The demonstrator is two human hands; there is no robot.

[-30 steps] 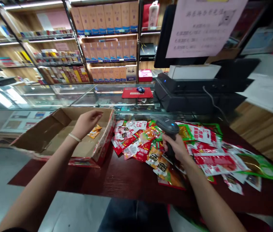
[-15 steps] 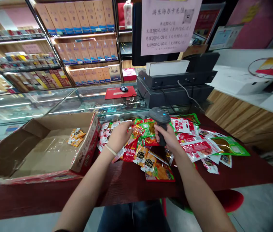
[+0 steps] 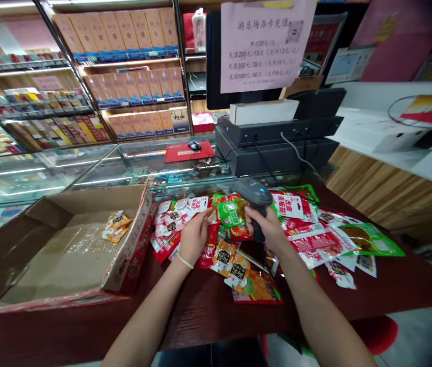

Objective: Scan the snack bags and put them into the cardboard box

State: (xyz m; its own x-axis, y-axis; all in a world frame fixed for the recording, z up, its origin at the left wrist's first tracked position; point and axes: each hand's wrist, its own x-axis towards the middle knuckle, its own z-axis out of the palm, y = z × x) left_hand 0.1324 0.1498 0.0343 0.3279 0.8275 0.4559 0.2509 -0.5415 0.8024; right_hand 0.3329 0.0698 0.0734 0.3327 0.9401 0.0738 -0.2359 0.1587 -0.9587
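Note:
My right hand (image 3: 265,224) is wrapped round the handle of a dark grey barcode scanner (image 3: 254,192), whose head tilts over the pile and shows a small blue light. My left hand (image 3: 195,238) is closed, its fingertips pinching the left end of a green snack packet (image 3: 231,212). That packet lies between my two hands, its right end close to my right fingers. Below are orange snack packets (image 3: 223,255) and a flat red-edged packet (image 3: 258,286). Red-and-white packets (image 3: 176,216) spread on the left, and a large green packet (image 3: 374,240) lies on the right.
An open cardboard box (image 3: 82,300) stands on the left, with a few orange packets (image 3: 116,227) inside. Behind the dark red table (image 3: 196,321) are a glass counter (image 3: 132,163), a mouse (image 3: 194,146) on a red mat, and a monitor with a paper sign (image 3: 265,46).
My left hand has moved down and turned, its fingers now closer together at the green packet. The scanner stays in my right hand, slightly lower in view. The whole view has shifted a little.

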